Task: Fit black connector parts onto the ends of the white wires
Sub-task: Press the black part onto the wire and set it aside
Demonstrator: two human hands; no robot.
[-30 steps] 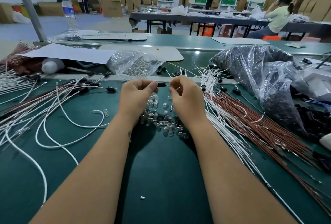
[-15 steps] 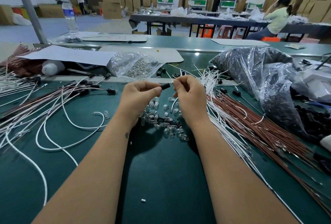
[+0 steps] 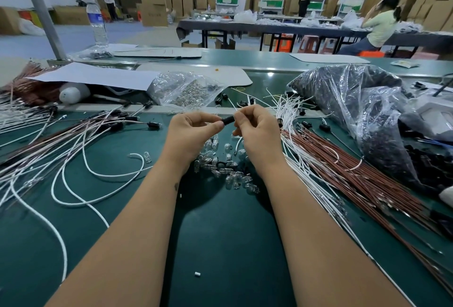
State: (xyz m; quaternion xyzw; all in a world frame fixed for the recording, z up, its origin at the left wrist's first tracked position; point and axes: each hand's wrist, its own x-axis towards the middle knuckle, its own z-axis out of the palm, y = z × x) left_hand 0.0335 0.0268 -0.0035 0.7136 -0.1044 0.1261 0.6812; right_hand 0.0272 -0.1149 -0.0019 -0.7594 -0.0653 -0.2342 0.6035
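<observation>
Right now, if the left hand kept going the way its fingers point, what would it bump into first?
Probably the right hand. The left hand points rightward, pinching the black connector between them; depth is hard to judge.

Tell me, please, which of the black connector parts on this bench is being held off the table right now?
The black connector part pinched between the left hand and right hand; the others lie loose on the green table.
</observation>
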